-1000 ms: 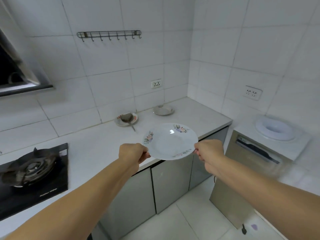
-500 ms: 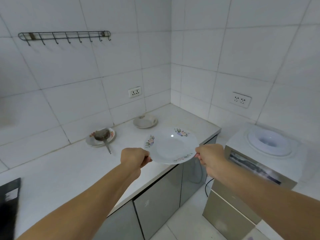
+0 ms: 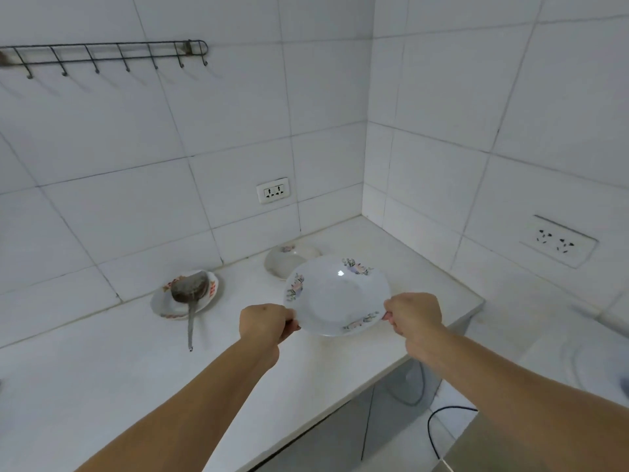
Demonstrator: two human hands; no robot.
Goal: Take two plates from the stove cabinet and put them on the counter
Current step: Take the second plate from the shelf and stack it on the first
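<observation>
A white plate with flower prints (image 3: 335, 294) hangs level above the white counter (image 3: 102, 376), near its right end. My left hand (image 3: 265, 323) pinches the plate's left rim and my right hand (image 3: 413, 315) pinches its right rim. Whether a second plate sits under it in the grip I cannot tell. Just behind it a small white flowered plate (image 3: 282, 262) lies on the counter, partly hidden by the held plate.
A plate with a red pattern (image 3: 170, 304) holds a metal skimmer ladle (image 3: 190, 294) at the back of the counter. Wall sockets (image 3: 273, 191) and a hook rail (image 3: 102, 52) are on the tiles. Grey cabinet doors (image 3: 340, 437) and a black cable (image 3: 439, 434) lie below.
Both hands have carried the plate forward over the counter's right end, close to the small plate. The view has swung right; the stove and the appliance top have left the frame.
</observation>
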